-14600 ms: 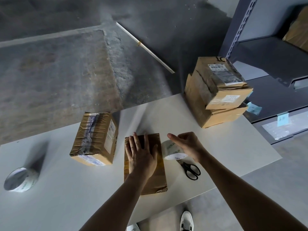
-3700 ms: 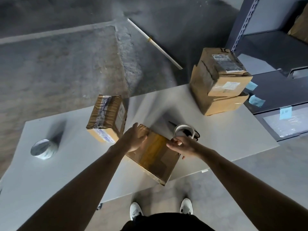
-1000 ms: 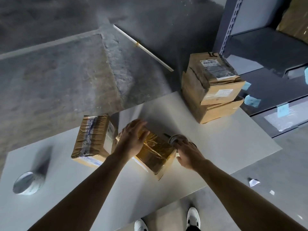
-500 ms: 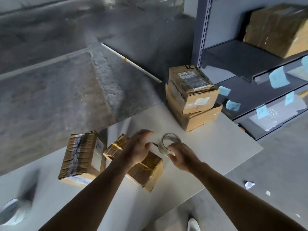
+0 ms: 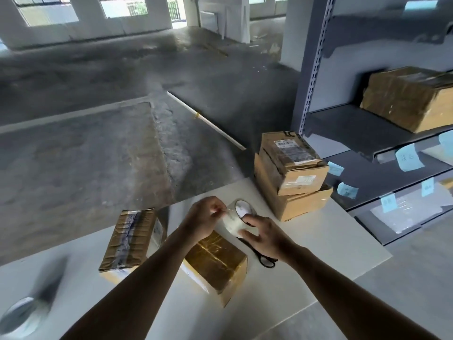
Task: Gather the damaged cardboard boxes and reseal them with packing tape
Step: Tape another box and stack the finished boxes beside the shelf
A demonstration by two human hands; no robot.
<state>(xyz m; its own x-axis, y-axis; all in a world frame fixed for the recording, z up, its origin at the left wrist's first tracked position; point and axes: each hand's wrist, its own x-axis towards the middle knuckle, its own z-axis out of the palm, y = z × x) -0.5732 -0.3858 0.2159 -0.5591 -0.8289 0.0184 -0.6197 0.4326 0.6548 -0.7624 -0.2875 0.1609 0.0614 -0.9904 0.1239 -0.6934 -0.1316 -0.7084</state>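
R hand [image 5: 266,238] grips clear round tape roll [image 5: 232,221], L hand [image 5: 203,220] pinches its film end, over glossy box [image 5: 218,263]

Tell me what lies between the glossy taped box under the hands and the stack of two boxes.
Head view: the tape roll, gripped by the right hand, and black scissors lying on the table.

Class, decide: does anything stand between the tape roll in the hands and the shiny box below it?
Nothing visible does. The right hand holds the tape roll and the left hand pinches its loose end, right at the box. The scissors lie beside it, out of the path.
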